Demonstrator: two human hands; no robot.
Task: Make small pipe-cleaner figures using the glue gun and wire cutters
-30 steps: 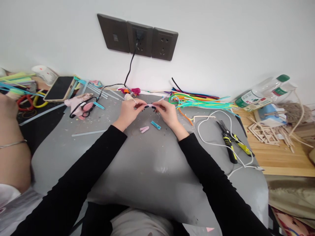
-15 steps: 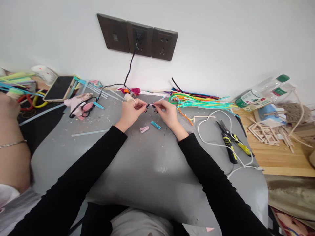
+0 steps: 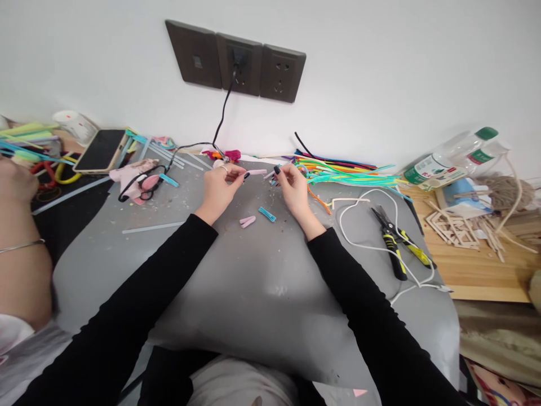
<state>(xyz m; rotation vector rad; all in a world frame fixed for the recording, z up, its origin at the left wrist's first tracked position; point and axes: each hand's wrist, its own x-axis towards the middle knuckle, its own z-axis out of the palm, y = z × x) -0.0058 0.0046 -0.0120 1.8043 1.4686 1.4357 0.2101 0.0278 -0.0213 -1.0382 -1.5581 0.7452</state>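
Pale pink, a short strip point(image 3: 257, 172) is pinched between the thumb and finger of my left hand point(image 3: 220, 189), its free end pointing toward my right hand point(image 3: 295, 189). That one pinches a small pale piece point(image 3: 269, 175), too tiny for me to identify. Both are above the grey mat point(image 3: 253, 276), beyond a pink clip point(image 3: 247, 221) and a blue clip point(image 3: 267, 214).
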